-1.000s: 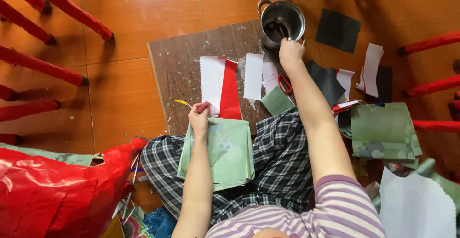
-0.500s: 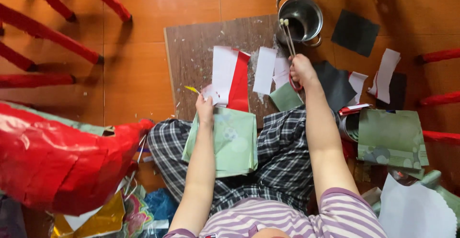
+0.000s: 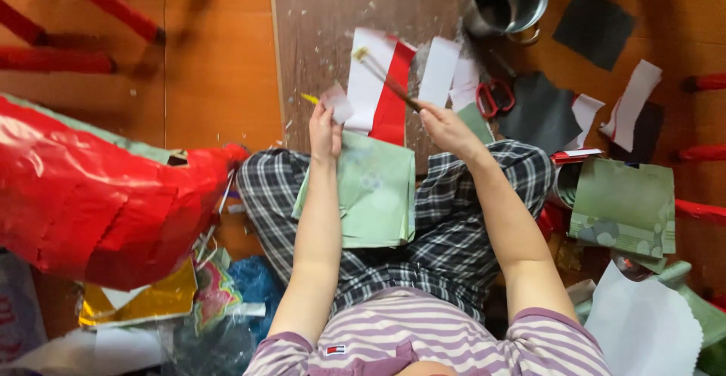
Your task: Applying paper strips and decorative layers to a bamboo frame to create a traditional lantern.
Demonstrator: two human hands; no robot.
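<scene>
- Far left, a big red paper form [image 3: 98, 194] lies on the orange floor, well apart from the work. It needs no attention while the pasting goes on.
- The left hand [image 3: 325, 130] pinches a small pale paper scrap [image 3: 337, 104] between thumb and fingertips, fingers closed narrowly on it, just above the stack of green sheets [image 3: 367, 194] resting on the lap. To do this well, I judge the scrap should be held by one edge only and kept flat, so the brush can reach most of its face.
- Beyond it, white and red paper strips [image 3: 378, 88] lie on the brown board [image 3: 318, 35], a firm place to lay the scrap if it bends under the bristles.
- The right hand [image 3: 446, 130] is closed round the handle of a thin brush [image 3: 386, 81], whose tip points up and left over the white strip, near the scrap but not touching it. A light stroke from the pinched edge outward would likely spread the paste evenly.
- The metal pot [image 3: 507, 1] stands at the board's upper right corner, within reach of that hand; what it holds cannot be told.
- Red-handled scissors [image 3: 495, 97] lie among dark papers farther right.
</scene>
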